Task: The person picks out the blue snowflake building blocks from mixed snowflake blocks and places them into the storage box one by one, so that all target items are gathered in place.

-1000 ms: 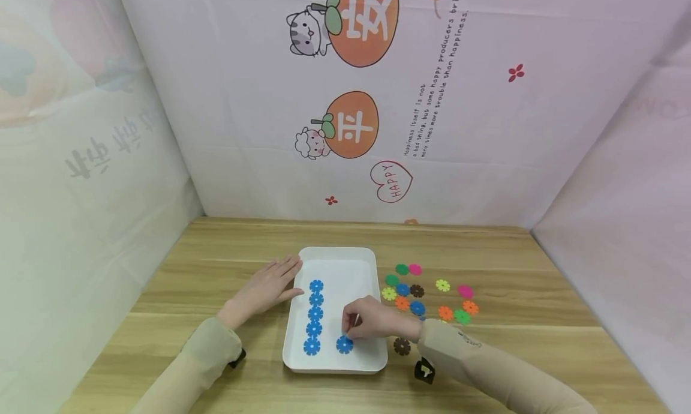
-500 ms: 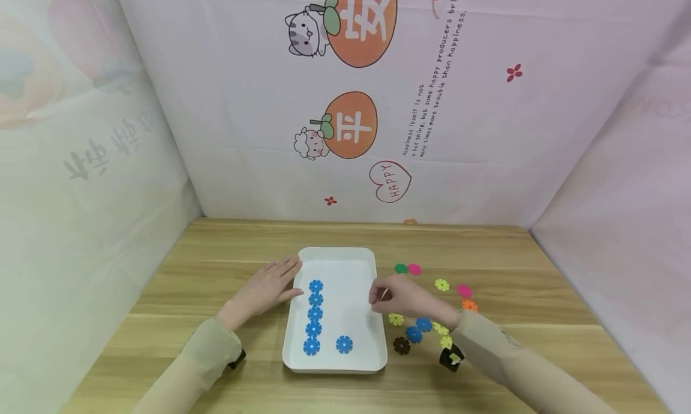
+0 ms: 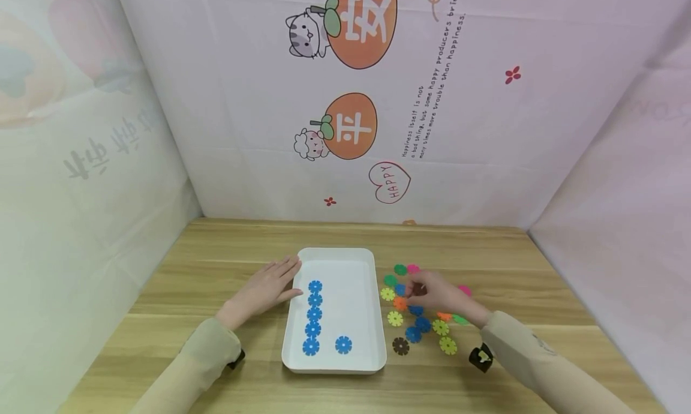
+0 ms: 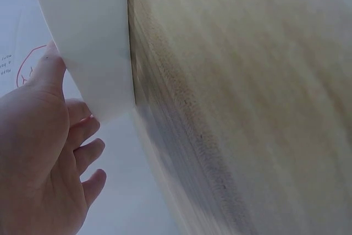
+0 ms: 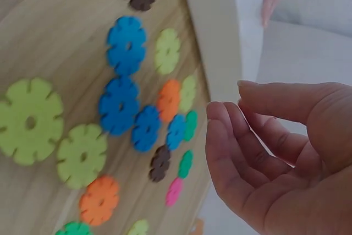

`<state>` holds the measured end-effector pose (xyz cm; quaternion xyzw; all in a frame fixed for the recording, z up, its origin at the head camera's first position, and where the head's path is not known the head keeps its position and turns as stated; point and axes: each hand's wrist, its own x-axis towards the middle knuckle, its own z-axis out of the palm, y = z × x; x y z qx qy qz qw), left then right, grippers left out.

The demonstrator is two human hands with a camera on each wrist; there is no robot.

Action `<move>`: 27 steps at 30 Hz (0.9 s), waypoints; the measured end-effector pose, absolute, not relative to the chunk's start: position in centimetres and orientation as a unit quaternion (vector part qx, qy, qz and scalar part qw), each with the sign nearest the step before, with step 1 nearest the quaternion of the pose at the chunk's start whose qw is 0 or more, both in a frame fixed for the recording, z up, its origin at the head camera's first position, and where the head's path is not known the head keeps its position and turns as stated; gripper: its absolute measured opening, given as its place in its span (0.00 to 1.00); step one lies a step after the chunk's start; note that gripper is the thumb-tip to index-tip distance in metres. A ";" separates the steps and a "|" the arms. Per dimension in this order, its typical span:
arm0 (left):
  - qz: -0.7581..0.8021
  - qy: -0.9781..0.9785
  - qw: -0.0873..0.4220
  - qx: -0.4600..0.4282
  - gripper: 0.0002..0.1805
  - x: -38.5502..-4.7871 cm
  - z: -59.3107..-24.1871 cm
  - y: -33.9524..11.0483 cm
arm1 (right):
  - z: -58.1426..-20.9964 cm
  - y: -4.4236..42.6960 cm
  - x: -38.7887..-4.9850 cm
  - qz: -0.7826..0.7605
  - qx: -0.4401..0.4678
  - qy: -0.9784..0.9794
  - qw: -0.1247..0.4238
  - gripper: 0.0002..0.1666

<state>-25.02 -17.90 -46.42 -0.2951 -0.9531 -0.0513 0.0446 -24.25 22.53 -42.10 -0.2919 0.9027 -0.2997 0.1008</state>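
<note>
A white tray (image 3: pixel 340 366) stands on the table with flower-shaped plastic discs in it. Several blue flower discs (image 3: pixel 314 314) form a column along its left side, and one more blue flower disc (image 3: pixel 343 344) lies apart at the lower right. My left hand (image 3: pixel 264 288) rests against the tray's left rim, fingers extended. Over the loose discs to the right of the tray is my right hand (image 3: pixel 439 294). In the right wrist view, the fingers of my right hand (image 5: pixel 275 152) are loosely bent, and no disc shows between thumb and fingertips.
Loose flower discs lie scattered right of the tray: blue ones (image 3: pixel 414 334), yellow ones (image 3: pixel 448 345), a brown one (image 3: pixel 400 346), an orange one (image 3: pixel 399 303) and green ones (image 3: pixel 400 270). Fabric walls (image 3: pixel 243 132) enclose the wooden table (image 3: pixel 237 240) at the back and sides.
My right hand has left the lone blue disc in the tray and moved right, past the rim, to above the loose discs. My left hand has stayed at the tray.
</note>
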 end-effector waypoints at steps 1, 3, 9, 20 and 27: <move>-0.050 -0.953 0.045 -0.295 0.38 -25.0 -46.4 -17.9 | -42.3 22.8 -24.3 -0.300 -0.287 0.904 0.104 0.03; -0.048 -0.953 0.045 -0.295 0.38 -25.0 -46.4 -17.9 | -42.6 23.3 -24.5 -0.301 -0.282 0.905 0.109 0.03; -0.044 -0.954 0.043 -0.294 0.38 -25.0 -46.4 -17.9 | -43.5 24.2 -24.6 -0.291 -0.259 0.913 0.120 0.07; -0.053 -0.953 0.046 -0.296 0.38 -25.0 -46.5 -17.9 | -44.3 24.0 -24.4 -0.255 -0.228 0.933 0.110 0.13; -0.054 -0.954 0.041 -0.293 0.38 -25.1 -46.4 -17.9 | -44.5 23.7 -24.4 -0.247 -0.197 0.941 0.117 0.15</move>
